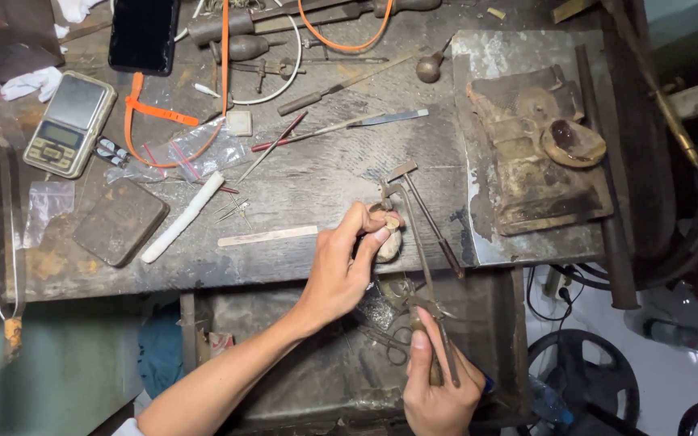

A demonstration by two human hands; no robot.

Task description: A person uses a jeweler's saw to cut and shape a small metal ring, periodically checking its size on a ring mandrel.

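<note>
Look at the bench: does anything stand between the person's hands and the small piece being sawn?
Nothing visible does. The left hand already pinches the small pale piece against the bench edge, and the right hand grips the handle of the saw frame, whose upper end meets the piece. The white rod and flat strip lie off to the side.

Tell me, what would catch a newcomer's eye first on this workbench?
Most likely the two bare hands at the bench's front edge: the left hand pinches a small pale piece against the worn wood, while the right hand grips the handle of a thin-framed saw reaching up to it. Next, the bright orange strap looping over the cluttered top at upper left, beside a pocket scale.
</note>
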